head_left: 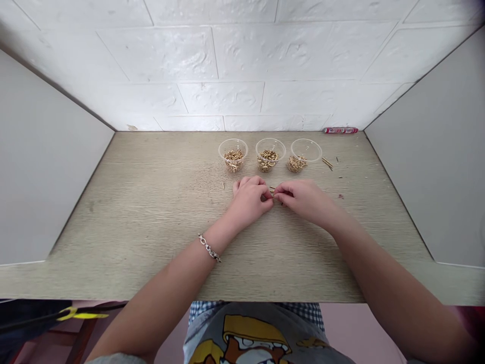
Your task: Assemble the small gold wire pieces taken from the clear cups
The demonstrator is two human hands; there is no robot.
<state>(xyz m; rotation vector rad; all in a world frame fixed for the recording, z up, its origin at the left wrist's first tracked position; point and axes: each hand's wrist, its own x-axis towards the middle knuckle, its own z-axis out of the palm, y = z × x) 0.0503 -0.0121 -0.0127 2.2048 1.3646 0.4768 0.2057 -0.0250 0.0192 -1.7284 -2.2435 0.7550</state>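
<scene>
My left hand (250, 199) and my right hand (303, 199) rest on the wooden table (151, 212), fingertips pinched together and meeting in the middle. Between them I hold small gold-coloured metal pieces (273, 194), too tiny to make out clearly. A silver bracelet (209, 247) circles my left wrist. Just behind my hands stand three clear plastic cups in a row: the left cup (233, 154), the middle cup (270, 154) and the right cup (305, 154), each holding several small brass-coloured pins.
A few loose pins (328, 163) lie on the table right of the cups. A red tube-shaped wrapper (340, 130) lies at the back right against the white brick wall. Grey side panels close in the table left and right.
</scene>
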